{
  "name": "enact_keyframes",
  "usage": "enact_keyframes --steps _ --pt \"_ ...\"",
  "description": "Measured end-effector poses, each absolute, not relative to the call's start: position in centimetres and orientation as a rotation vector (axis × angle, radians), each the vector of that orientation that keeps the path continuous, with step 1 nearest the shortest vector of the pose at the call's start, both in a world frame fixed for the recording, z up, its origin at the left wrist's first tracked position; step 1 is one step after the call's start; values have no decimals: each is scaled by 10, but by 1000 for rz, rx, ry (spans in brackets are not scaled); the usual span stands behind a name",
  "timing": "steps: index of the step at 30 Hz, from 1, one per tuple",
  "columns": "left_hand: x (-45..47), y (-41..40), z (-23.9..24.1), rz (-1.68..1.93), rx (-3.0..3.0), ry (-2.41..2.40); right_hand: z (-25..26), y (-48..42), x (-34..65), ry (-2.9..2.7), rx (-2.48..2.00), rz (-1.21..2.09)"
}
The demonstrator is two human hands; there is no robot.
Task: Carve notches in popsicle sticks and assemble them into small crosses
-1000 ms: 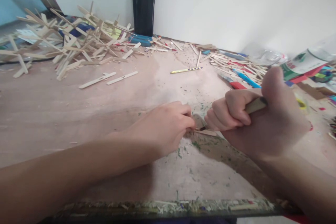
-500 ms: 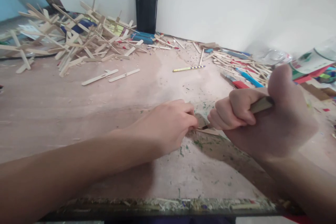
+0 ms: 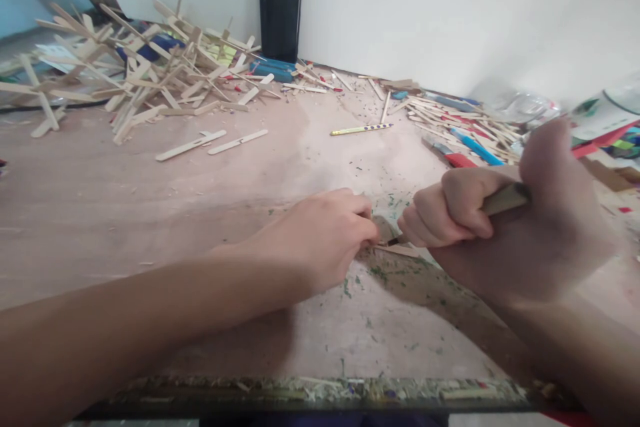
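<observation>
My right hand (image 3: pixel 505 227) is a tight fist round the tan handle of a cutting tool (image 3: pixel 505 199), whose tip comes down just left of the knuckles. A flat wooden stick (image 3: pixel 395 250) lies on the table (image 3: pixel 150 213) under that tip. My left hand (image 3: pixel 320 237) rests on the table with its fingers curled, pinching the stick's left end. The two hands nearly touch at the middle of the view. The stick is mostly hidden by them.
A big heap of wooden sticks (image 3: pixel 135 80) fills the back left, with two loose sticks (image 3: pixel 210 143) before it. A yellow pencil (image 3: pixel 360 129) lies mid-back. More sticks and coloured pieces (image 3: pixel 460 127) lie at back right. A black upright object (image 3: pixel 280 3) stands against the wall.
My right hand has shifted slightly to the right and up with the tool; the view has drifted a little. My left hand stays on the stick.
</observation>
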State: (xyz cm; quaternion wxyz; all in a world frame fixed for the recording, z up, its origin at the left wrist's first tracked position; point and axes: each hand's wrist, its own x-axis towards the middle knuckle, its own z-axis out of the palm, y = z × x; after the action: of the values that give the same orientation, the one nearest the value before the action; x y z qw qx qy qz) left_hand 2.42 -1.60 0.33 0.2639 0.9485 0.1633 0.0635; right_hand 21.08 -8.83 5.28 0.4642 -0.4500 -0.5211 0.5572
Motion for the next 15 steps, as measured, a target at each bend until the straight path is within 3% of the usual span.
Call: enact_keyframes --steps 15 --pt "26 -16 3 165 2548 442 52 -88 208 -1279 -1126 1359"
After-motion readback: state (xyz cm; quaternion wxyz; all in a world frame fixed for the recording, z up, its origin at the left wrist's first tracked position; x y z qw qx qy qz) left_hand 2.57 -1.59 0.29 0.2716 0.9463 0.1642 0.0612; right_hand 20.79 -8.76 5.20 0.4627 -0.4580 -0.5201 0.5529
